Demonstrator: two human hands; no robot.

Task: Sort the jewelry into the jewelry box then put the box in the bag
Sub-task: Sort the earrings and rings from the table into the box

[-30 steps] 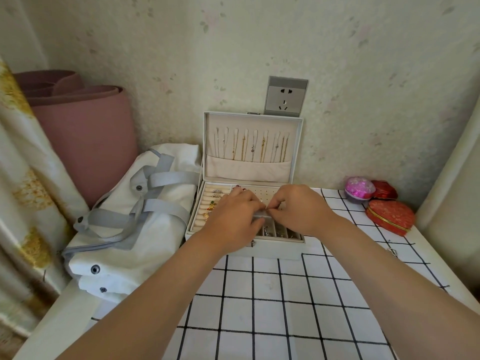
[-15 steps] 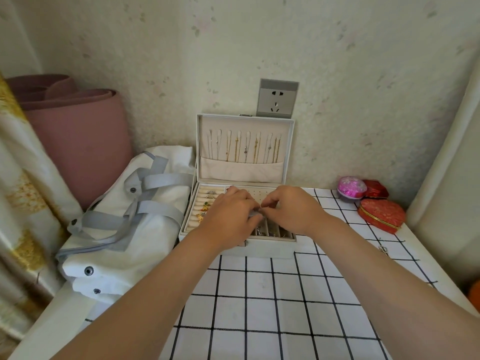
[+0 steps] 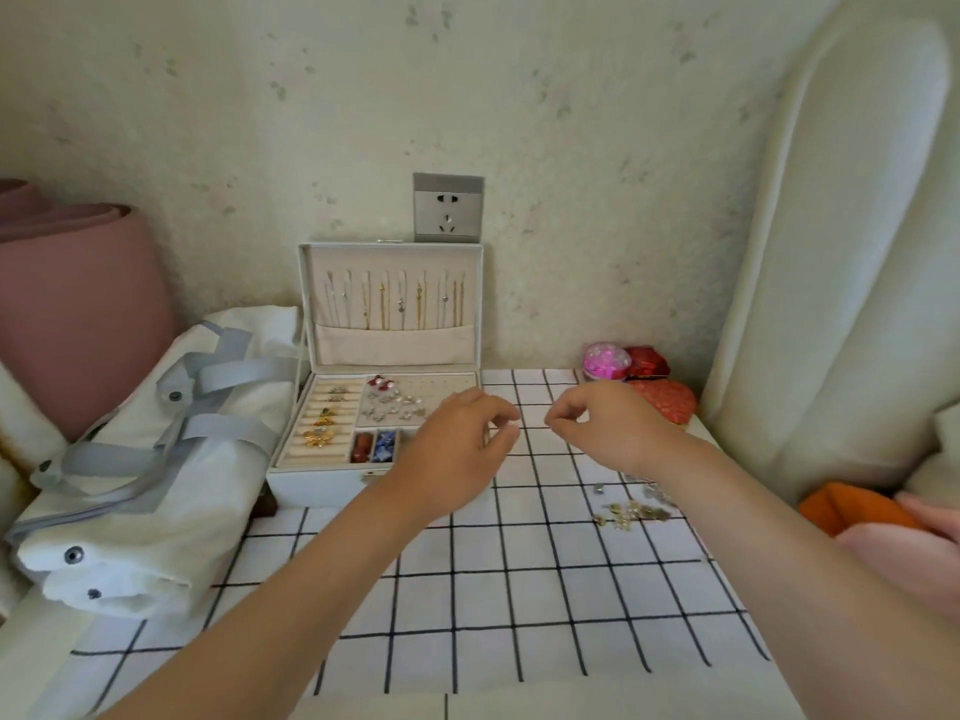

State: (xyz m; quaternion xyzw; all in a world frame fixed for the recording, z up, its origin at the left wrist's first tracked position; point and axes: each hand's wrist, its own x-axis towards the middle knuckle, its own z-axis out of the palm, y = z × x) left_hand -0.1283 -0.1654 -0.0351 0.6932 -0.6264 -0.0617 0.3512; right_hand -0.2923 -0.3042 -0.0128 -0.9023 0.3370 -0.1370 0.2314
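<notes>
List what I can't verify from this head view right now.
Head view: whether the left hand and right hand pinch anything; too small to tell.
Head view: front-right compartments of the jewelry box, covered by the left hand.
Head view: loose jewelry, blurred, partly behind the right forearm.

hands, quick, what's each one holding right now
Left hand: fingers curled, thumb and forefinger close as if pinching; whether it holds anything cannot be told.
Right hand: likewise curled in a pinch; nothing visible in it, cannot be told.
</notes>
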